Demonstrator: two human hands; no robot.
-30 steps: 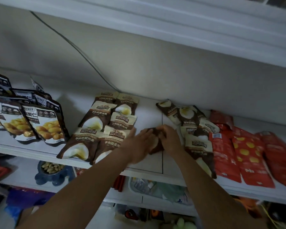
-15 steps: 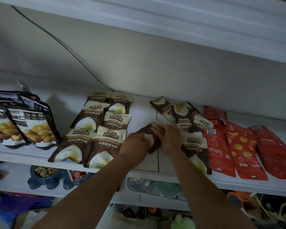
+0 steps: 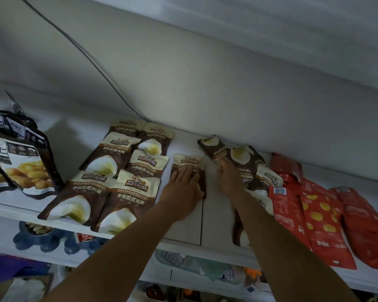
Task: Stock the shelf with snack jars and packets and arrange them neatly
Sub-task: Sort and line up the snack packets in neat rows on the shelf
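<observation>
The single camera on my head faces forward and down, close to the shelf (image 3: 188,227).

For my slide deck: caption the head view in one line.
Left hand presses a brown packet flat on the white shelf while the right hand rests on the jumbled pile.

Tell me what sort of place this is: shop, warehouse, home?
Probably a small shop or a home snack store, hard to say which. A white shelf carries rows of identical brown nut packets beside red snack packets, with dark pouches propped at the left.
</observation>
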